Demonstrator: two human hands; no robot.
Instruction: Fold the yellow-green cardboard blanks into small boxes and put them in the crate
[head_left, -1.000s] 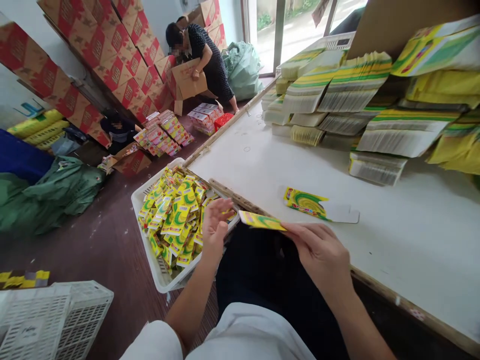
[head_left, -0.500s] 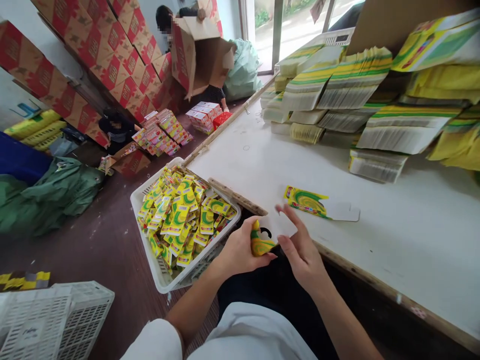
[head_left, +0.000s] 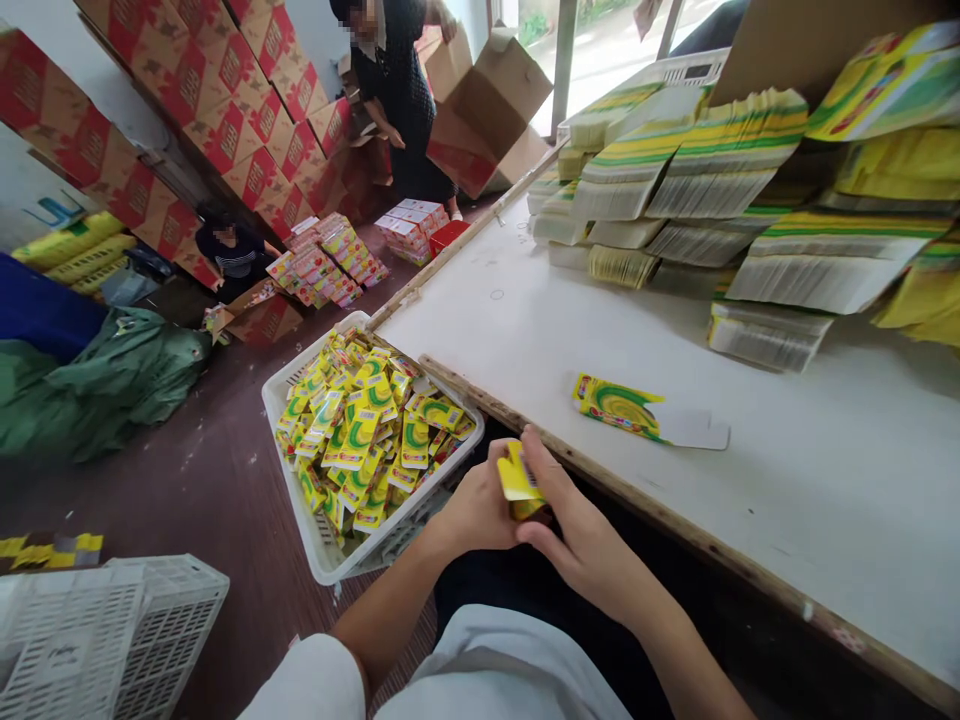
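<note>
Near the table's front edge, my left hand (head_left: 480,510) is wrapped round a small yellow box (head_left: 520,476). My right hand (head_left: 574,520) closes on the same box from the right, fingers along its side and thumb below. Part of the box is hidden by the fingers. On the white table (head_left: 510,340), one flat yellow and green carton (head_left: 619,405) lies with its white flap to the right. A white basket (head_left: 322,565) full of yellow packets (head_left: 360,435) stands to the left of my hands.
Stacks of flat cartons (head_left: 720,160) cover the table's far right. On the floor are white crates (head_left: 157,620), green sacks (head_left: 112,390) and pink packs (head_left: 330,260). One person (head_left: 397,100) holds a large open box (head_left: 487,110); another person (head_left: 232,255) is low beside stacked boxes (head_left: 262,110).
The box in my hands has its white flap folded over, and my right hand has moved left and closed on it. The standing person has swung the large box to the right.
</note>
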